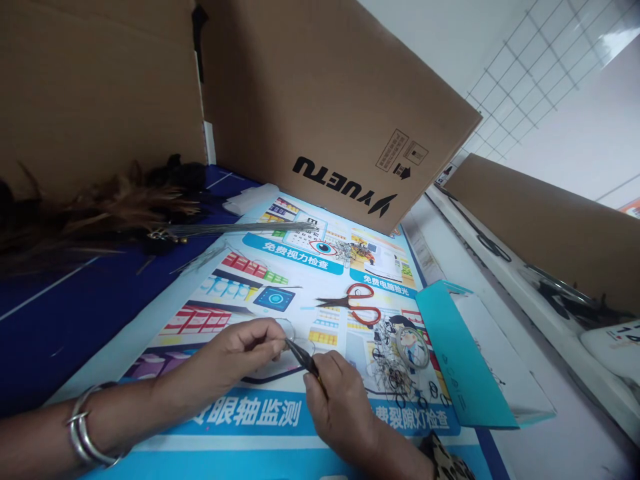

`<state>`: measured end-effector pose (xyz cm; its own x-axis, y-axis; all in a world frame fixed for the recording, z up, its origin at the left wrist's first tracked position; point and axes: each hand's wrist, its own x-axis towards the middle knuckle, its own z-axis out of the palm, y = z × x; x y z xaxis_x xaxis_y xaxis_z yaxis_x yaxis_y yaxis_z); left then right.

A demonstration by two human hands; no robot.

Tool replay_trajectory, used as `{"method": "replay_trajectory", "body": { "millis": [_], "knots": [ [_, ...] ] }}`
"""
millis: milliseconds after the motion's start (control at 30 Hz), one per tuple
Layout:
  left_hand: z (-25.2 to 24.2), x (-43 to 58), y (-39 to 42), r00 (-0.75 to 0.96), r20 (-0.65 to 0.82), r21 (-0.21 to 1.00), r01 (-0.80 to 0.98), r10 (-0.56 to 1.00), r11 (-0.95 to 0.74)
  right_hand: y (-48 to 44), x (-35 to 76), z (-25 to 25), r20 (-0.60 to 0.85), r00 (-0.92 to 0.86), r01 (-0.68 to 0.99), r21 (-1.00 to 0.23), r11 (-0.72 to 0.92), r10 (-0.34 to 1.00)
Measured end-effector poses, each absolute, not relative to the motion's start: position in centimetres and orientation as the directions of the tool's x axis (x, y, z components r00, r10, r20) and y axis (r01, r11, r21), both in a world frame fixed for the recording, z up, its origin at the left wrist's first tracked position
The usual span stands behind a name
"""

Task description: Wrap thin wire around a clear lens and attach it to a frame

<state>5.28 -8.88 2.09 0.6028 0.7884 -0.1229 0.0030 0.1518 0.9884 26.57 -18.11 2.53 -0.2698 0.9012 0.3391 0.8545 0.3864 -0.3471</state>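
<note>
Right hand (345, 403), closed around the handles of one pair of pliers (303, 358), over a printed sheet (260, 460), tips at the left hand. Left hand (250, 350), thumb and fingers pinched together there; contents too small to tell. Metal bangles (80, 430), left wrist. Beyond the pliers, red-handled scissors (344, 302); rightward, tangled dark bits (393, 378), then a teal box (465, 360).
</note>
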Motion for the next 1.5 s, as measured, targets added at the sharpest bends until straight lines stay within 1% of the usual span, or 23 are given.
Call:
{"method": "replay_trajectory", "body": {
  "millis": [133, 200, 467, 567, 667, 833, 900, 1067, 1200, 1500],
  "knots": [
    [1.9, 5.2, -8.9, 0.594, -0.094, 0.994, 0.014, 0.799, 0.106, -18.0, 26.7, 2.5, 0.335, -0.274, 0.855, -0.346, 0.387, 0.902],
    [1.8, 5.2, -8.8, 0.589, -0.080, 0.996, 0.022, 0.804, 0.084, -17.9, 26.7, 2.7, 0.312, -0.268, 0.852, -0.365, 0.375, 0.912],
    [2.0, 5.2, -8.7, 0.559, -0.029, 0.998, 0.065, 0.829, -0.008, -17.6, 26.6, 4.0, 0.202, -0.241, 0.780, -0.542, 0.313, 0.949],
    [2.1, 5.3, -8.7, 0.541, -0.020, 0.998, 0.066, 0.841, -0.019, -17.5, 26.5, 4.2, 0.159, -0.224, 0.743, -0.610, 0.274, 0.961],
    [2.4, 5.4, -8.8, 0.529, -0.047, 0.998, 0.054, 0.847, 0.021, -17.4, 26.4, 4.0, 0.134, -0.192, 0.708, -0.667, 0.232, 0.972],
    [2.6, 5.6, -8.9, 0.502, -0.173, 0.981, 0.014, 0.848, 0.193, -17.5, 26.3, 4.0, 0.060, -0.116, 0.625, -0.771, 0.120, 0.991],
    [2.4, 5.7, -8.9, 0.478, -0.200, 0.974, -0.001, 0.855, 0.228, -17.5, 26.4, 4.1, 0.048, -0.106, 0.597, -0.796, 0.102, 0.993],
    [2.4, 5.8, -8.9, 0.458, -0.226, 0.965, -0.012, 0.860, 0.260, -17.8, 26.5, 4.0, 0.060, -0.101, 0.585, -0.804, 0.109, 0.993],
    [2.6, 5.9, -8.9, 0.465, -0.218, 0.967, -0.017, 0.858, 0.255, -17.9, 26.5, 3.8, 0.090, -0.104, 0.614, -0.777, 0.135, 0.991],
    [2.6, 5.9, -8.8, 0.505, -0.127, 0.991, 0.038, 0.854, 0.126, -17.8, 26.5, 3.7, 0.136, -0.149, 0.690, -0.695, 0.202, 0.979]
  ]
}}
